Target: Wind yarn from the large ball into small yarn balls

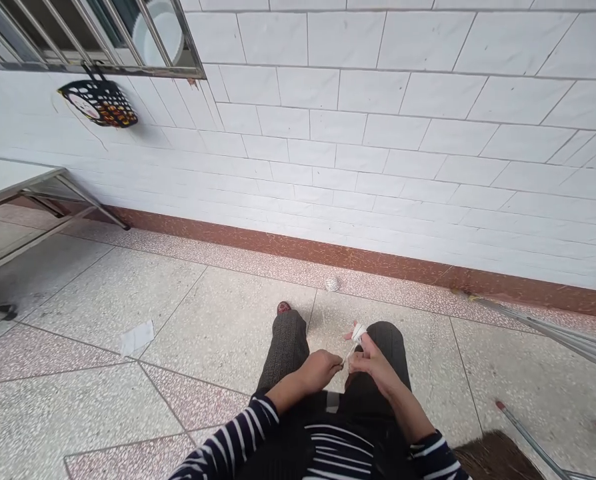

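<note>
White string sits in a small coil around the fingers of the right hand, near the person's right knee. That hand's about half open, some fingers stuck out to carry the wrap; can't tell exactly which ones it loops around. The left hand is mostly closed, looks like a fingertip pinch on the strand coming off the coil.

Handling-wise it's probably super light and floppy, not fragile, more likely to slip or tangle than break. Best bet is probably pinching the strand close to the coil and keeping the wrapped fingers spread a bit so the loops don't slide off.

There's also a whitish ball on the floor near the wall; too small to say if it's the same stuff.
</note>
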Action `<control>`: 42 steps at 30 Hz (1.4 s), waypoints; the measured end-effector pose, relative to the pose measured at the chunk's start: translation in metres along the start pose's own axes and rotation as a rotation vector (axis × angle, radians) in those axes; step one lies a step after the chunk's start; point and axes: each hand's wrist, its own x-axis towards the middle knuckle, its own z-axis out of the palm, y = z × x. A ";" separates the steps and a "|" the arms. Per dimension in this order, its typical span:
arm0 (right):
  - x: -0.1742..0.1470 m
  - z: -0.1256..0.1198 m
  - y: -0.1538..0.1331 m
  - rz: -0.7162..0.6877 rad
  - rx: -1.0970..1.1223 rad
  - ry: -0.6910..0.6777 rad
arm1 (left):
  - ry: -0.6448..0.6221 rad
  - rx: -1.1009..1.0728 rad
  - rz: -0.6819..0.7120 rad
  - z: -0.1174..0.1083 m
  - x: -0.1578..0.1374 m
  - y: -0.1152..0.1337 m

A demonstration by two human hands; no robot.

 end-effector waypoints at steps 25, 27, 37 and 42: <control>0.004 0.010 0.026 0.165 -0.327 0.010 | 0.094 0.154 0.141 -0.017 -0.003 0.003; -0.001 0.013 0.036 0.230 -0.322 -0.032 | 0.075 0.180 0.205 -0.023 -0.004 0.002; -0.028 0.012 -0.008 0.150 0.180 -0.206 | 0.137 -0.033 0.087 -0.021 0.024 -0.015; -0.019 0.019 -0.022 0.005 0.347 -0.149 | 0.240 -0.129 0.017 -0.007 0.038 -0.016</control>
